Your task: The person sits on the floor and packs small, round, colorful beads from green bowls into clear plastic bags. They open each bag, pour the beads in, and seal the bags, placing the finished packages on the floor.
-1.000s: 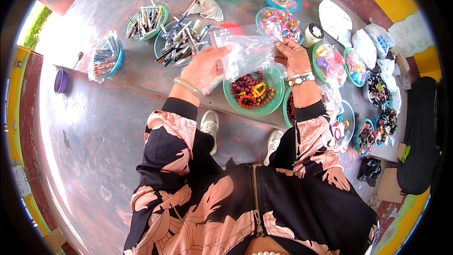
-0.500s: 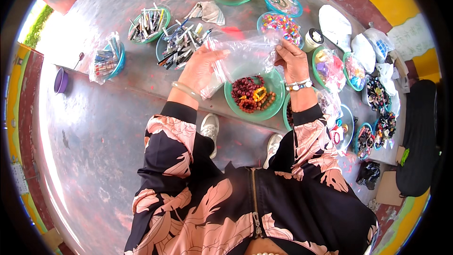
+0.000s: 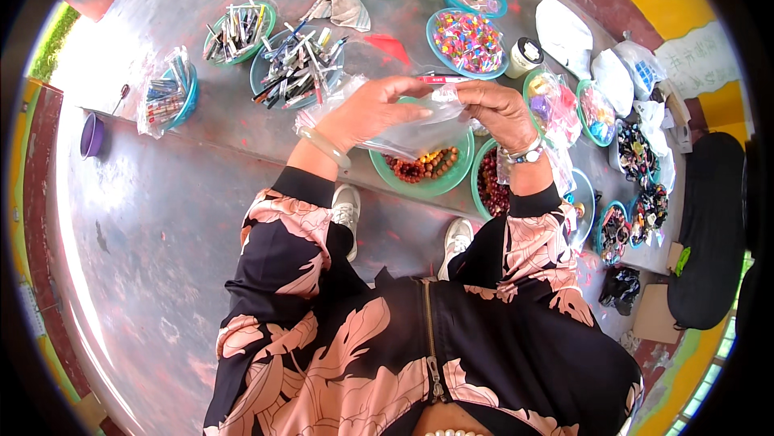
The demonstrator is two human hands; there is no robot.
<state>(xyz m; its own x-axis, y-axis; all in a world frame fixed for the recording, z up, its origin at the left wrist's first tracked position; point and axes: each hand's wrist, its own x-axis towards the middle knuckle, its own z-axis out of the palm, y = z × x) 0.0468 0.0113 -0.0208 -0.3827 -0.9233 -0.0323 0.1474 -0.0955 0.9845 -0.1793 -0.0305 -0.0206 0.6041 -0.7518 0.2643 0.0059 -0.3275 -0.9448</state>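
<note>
My left hand [image 3: 372, 116] is closed on clear plastic bags [image 3: 409, 139], with several flat layers under its palm. With thumb and fingertips pinched, my right hand [image 3: 498, 107] grips the bag's other end. A slim red-and-white strip [image 3: 442, 79] shows between the two hands; I cannot tell what it is. Right below the bag stands a green bowl [image 3: 427, 186] of bead bracelets [image 3: 431, 163], in dark red, orange and brown, partly hidden by the plastic. Beside my right wrist is another green bowl with dark red beads [image 3: 489, 186].
Ahead are basins of pens [image 3: 300, 69], a blue basin of colourful small pieces [image 3: 468, 42], a cloth [image 3: 339, 10] and a white tub [image 3: 524, 57]. Bagged goods and baskets [image 3: 637, 150] crowd the right. A purple bucket [image 3: 93, 136] stands left. A raised ledge crosses before my shoes [image 3: 345, 214].
My hands have come closer together, and the bag, spread wide before, now hangs lower and bunched over the bracelet bowl. My right fingers have turned inward. The whole view has shifted slightly.
</note>
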